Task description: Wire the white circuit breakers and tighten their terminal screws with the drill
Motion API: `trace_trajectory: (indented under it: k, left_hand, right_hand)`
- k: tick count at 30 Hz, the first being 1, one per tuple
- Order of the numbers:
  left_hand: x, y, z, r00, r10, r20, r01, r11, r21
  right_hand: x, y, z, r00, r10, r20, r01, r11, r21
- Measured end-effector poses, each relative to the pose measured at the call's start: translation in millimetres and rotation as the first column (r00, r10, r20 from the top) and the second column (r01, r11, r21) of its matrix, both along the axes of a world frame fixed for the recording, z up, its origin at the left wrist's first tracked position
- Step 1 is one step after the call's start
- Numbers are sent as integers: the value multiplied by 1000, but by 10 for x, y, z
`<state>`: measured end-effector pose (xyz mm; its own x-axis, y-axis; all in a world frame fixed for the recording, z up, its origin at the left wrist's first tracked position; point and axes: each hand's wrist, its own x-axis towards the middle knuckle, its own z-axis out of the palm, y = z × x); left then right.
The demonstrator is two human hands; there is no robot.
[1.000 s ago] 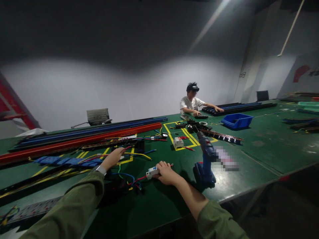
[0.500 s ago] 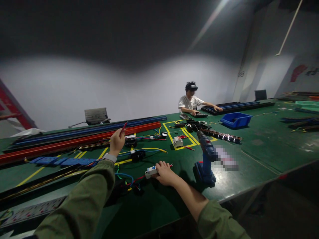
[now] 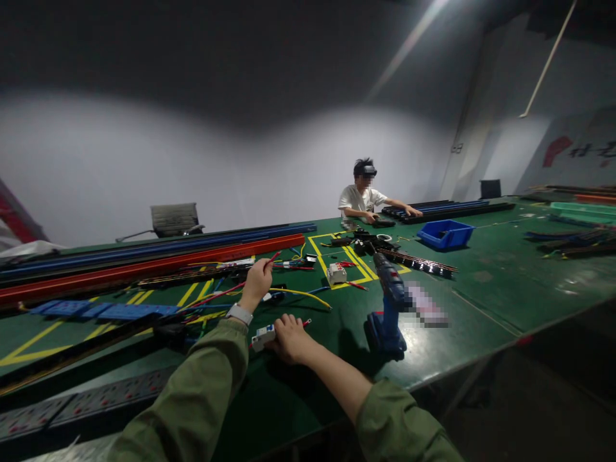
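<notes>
My left hand is raised over the table, its fingers closed on a red wire whose tip sticks out beyond them. Lower and to the right, my right hand grips a white circuit breaker with a blue mark. A short red wire end with a metal tip shows just past the right fingers. Behind the hands, a yellow wire stretches to the right. A black power strip with red-marked sockets lies at the lower left.
A blue cordless drill stands right of my hands. Beyond it are a white breaker block and a blue bin. Long orange and blue rails lie at the back left. Across the table a person handles black parts.
My left hand has moved right and a little lower with the red wire. My right hand and the breaker have shifted left. The power strip has moved right, and the view has turned slightly right.
</notes>
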<state>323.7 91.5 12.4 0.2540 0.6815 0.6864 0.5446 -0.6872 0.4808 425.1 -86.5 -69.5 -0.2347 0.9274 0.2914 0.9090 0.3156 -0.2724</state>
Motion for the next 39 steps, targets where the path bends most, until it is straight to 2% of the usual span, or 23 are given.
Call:
trace_trajectory:
  k: [6, 10, 16, 20, 27, 31, 36, 38, 39]
  left_hand:
    - [61, -122, -414, 990, -109, -93, 99, 989, -111]
    - [50, -137, -560, 987, -140, -80, 130, 984, -119]
    - [14, -145, -567, 981, -180, -70, 166, 972, -168]
    - [13, -170, -569, 973, -191, -131, 161, 964, -214]
    - [4, -238, -612, 940, -241, -242, 188, 957, -222]
    - [-4, -238, -636, 938, -245, -244, 187, 953, -238]
    - [0, -212, -610, 942, -241, -234, 176, 948, -266]
    - [-5, -221, -572, 937, -252, -242, 175, 938, -300]
    - [-8, -232, -549, 933, -262, -248, 177, 931, -320]
  right_hand:
    - [-94, -142, 27, 1000, -31, 7, 31, 1000, -7]
    - [-120, -160, 53, 999, -41, 1, 41, 998, -45]
    - [-140, -128, 23, 999, -40, -34, 38, 998, -51]
    - [-139, -118, 15, 997, -48, -57, 45, 998, -54]
    - [-61, -171, 66, 985, 26, -173, -35, 998, -52]
    - [30, -237, 195, 977, 88, -196, -96, 995, -34]
    - [-12, -502, 421, 966, 18, -256, 5, 996, 88]
    - [-136, -680, 538, 959, 68, -274, -36, 992, 120]
    - [-223, -763, 607, 952, 132, -276, -98, 986, 134]
